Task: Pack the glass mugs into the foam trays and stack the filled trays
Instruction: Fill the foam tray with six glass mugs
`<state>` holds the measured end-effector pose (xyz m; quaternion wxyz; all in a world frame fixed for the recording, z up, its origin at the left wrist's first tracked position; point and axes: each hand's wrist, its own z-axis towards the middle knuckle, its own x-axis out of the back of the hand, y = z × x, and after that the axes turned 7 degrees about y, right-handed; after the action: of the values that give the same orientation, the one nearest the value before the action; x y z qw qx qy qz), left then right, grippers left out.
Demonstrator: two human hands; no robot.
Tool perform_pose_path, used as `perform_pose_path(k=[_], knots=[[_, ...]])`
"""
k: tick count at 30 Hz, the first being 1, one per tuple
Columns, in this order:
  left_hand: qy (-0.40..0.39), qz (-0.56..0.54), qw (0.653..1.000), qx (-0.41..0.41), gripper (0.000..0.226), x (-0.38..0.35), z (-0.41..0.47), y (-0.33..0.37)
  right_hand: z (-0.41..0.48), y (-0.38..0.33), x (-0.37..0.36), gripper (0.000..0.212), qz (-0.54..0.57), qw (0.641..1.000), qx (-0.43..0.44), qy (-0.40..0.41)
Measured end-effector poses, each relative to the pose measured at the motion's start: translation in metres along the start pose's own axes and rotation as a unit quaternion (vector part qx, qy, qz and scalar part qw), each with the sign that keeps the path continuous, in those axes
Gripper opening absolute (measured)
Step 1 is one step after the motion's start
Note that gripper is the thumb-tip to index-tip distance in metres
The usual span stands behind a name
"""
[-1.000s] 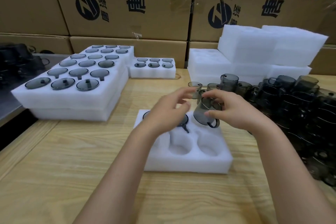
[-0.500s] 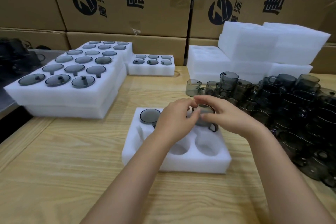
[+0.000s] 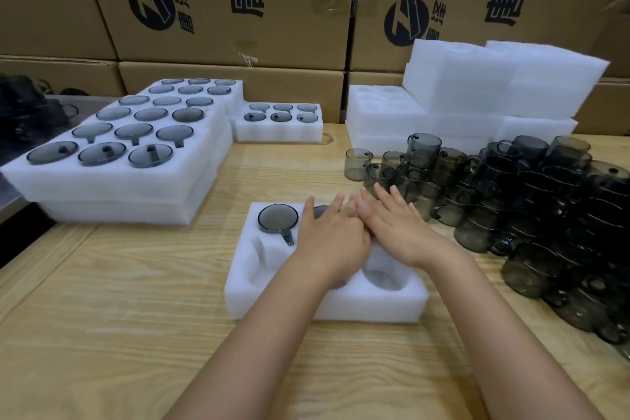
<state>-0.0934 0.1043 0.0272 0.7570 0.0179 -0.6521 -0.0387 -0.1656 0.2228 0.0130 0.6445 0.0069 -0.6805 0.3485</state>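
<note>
White foam, far left: stacked filled trays sit on the wooden table, a smoky-grey mug rim-up in every pocket that shows. A small filled tray lies just behind them to the right.
Tray in work: the foam tray lies at centre. One seated mug fills its back-left pocket, handle in the slot, and the front pockets that show are empty.
Left hand: flat, fingers straight, pressing on the back-middle pocket, where the dark rim of a second mug peeks out. It grips nothing.
Right hand: palm down, fingers extended over the back-right pocket (what lies beneath is hidden). It holds nothing.
Loose mugs: heaped near the tray's right side.
Empty trays: piled behind the heap.
Step in hand: likely pushing the back row fully home, so the tray is about half packed.
Next move: calls for fetching a mug from the heap and turning its handle to match a front pocket's slot. Stacking waits until the front row is filled.
</note>
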Motion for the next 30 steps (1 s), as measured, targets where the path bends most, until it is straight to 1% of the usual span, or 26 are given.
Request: perform_pose_path(k=[2, 3, 4, 5, 6, 7, 8, 9, 10, 11, 12, 13, 14, 15, 17, 22, 28, 30], knots=[[0.021, -0.010, 1.000, 0.015, 0.051, 0.006, -0.001, -0.009, 0.001, 0.002, 0.000, 0.084, -0.002, 1.000, -0.001, -0.002], [0.047, -0.038, 0.998, 0.033, 0.050, 0.011, -0.002, -0.019, 0.002, 0.004, 0.001, 0.075, -0.003, 1.000, -0.004, -0.005], [0.083, -0.092, 0.990, 0.064, 0.049, 0.016, -0.004, -0.032, 0.003, 0.005, 0.000, 0.069, -0.003, 1.000, -0.005, -0.010], [0.126, -0.167, 0.972, 0.103, 0.047, 0.022, -0.007, -0.049, 0.002, 0.006, 0.000, 0.067, 0.000, 1.000, -0.002, -0.015], [0.166, -0.254, 0.942, 0.142, 0.043, 0.026, -0.010, -0.067, 0.002, 0.006, 0.001, 0.067, 0.004, 1.000, 0.006, -0.016], [0.199, -0.346, 0.900, 0.174, 0.037, 0.028, -0.015, -0.084, 0.003, 0.005, 0.002, 0.068, 0.015, 1.000, 0.018, -0.008], [0.223, -0.431, 0.850, 0.203, 0.032, 0.025, -0.019, -0.100, 0.003, 0.005, 0.004, 0.067, 0.037, 0.999, 0.027, 0.019], [0.239, -0.510, 0.794, 0.229, 0.028, 0.020, -0.023, -0.113, 0.004, 0.006, 0.008, 0.064, 0.063, 0.996, 0.029, 0.058], [0.245, -0.586, 0.731, 0.249, 0.027, 0.012, -0.026, -0.122, 0.004, 0.006, 0.012, 0.056, 0.074, 0.991, 0.026, 0.108], [0.244, -0.656, 0.664, 0.263, 0.029, 0.004, -0.028, -0.127, 0.004, 0.007, 0.015, 0.048, 0.060, 0.984, 0.018, 0.164], [0.240, -0.709, 0.605, 0.273, 0.032, -0.004, -0.029, -0.129, 0.004, 0.011, 0.020, 0.042, 0.030, 0.975, 0.005, 0.220], [0.237, -0.736, 0.569, 0.280, 0.033, -0.011, -0.028, -0.128, 0.006, 0.016, 0.023, 0.040, 0.000, 0.964, -0.010, 0.267], [0.232, -0.743, 0.562, 0.280, 0.031, -0.016, -0.026, -0.126, 0.008, 0.023, 0.026, 0.042, -0.023, 0.954, -0.027, 0.299], [0.226, -0.742, 0.569, 0.272, 0.026, -0.019, -0.024, -0.123, 0.010, 0.029, 0.029, 0.045, -0.035, 0.947, -0.043, 0.317], [0.213, -0.740, 0.591, 0.243, 0.019, -0.022, -0.022, -0.117, 0.015, 0.036, 0.034, 0.049, -0.039, 0.941, -0.067, 0.330], [0.254, -0.691, 0.627, 0.255, 0.020, -0.022, -0.018, -0.116, 0.032, 0.040, 0.041, 0.051, -0.088, 0.948, -0.109, 0.286], [0.270, -0.658, 0.647, 0.274, 0.024, -0.025, -0.016, -0.114, 0.050, 0.043, 0.054, 0.039, -0.157, 0.949, -0.140, 0.234], [0.268, -0.658, 0.648, 0.274, 0.023, -0.026, -0.016, -0.114, 0.053, 0.043, 0.055, 0.033, -0.161, 0.946, -0.145, 0.241]])
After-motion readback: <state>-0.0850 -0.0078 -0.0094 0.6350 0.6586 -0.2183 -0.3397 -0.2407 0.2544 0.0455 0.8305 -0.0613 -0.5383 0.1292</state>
